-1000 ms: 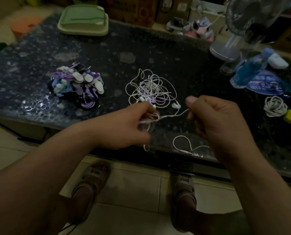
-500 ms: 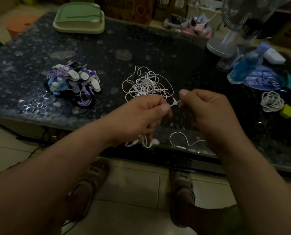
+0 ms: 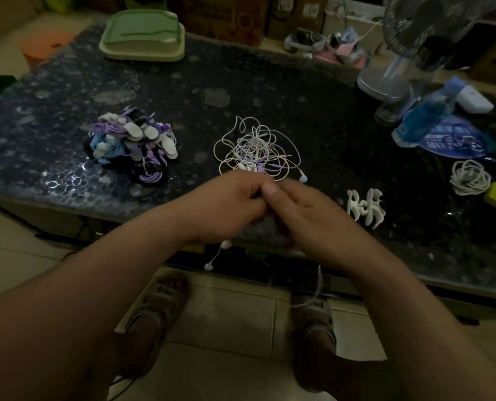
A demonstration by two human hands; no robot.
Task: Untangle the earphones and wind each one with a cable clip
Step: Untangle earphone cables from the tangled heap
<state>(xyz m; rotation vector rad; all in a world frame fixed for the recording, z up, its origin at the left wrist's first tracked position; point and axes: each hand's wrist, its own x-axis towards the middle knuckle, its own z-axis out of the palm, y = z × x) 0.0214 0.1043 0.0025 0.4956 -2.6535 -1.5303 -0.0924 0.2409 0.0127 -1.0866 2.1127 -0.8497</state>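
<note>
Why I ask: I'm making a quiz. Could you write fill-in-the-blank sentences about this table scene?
The lidded box at the far edge of the table is ____.
The white cable clips lie ____ of the right hand.
The left hand holds an earphone with ____ buds dangling below.
The wound pile sits ____ of the tangled earphones.
Missing: green; right; two; left.

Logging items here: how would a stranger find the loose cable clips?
Start at the dark speckled table. Just right of the right hand, near the front edge, lie the cable clips: white, forked and bare, unlike the wound bundles at left.
</note>
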